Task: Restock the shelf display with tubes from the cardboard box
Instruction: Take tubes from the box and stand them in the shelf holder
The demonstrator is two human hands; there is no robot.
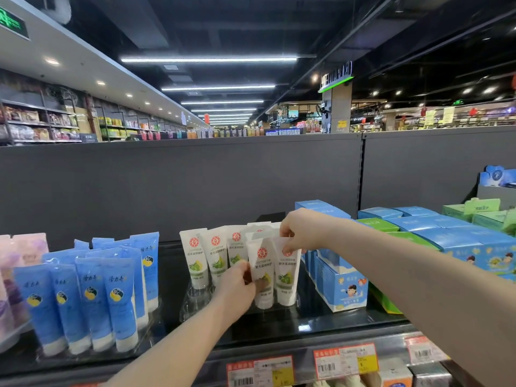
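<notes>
Several white tubes with a red round logo and green fruit picture stand cap-down in a clear plastic display tray (195, 305) on the dark shelf. My left hand (237, 286) grips the lower middle of one front white tube (261, 263). My right hand (303, 230) pinches the flat top edge of the neighbouring white tube (287, 272), farthest right in the front row. Three more white tubes (216, 252) stand behind to the left. The cardboard box is not in view.
Blue tubes (92, 297) fill a tray to the left, pinkish tubes (16, 275) at the far left. Blue and green cartons (343, 286) crowd the shelf on the right. A grey back panel (223, 177) rises behind. Price tags (344, 358) line the shelf's front edge.
</notes>
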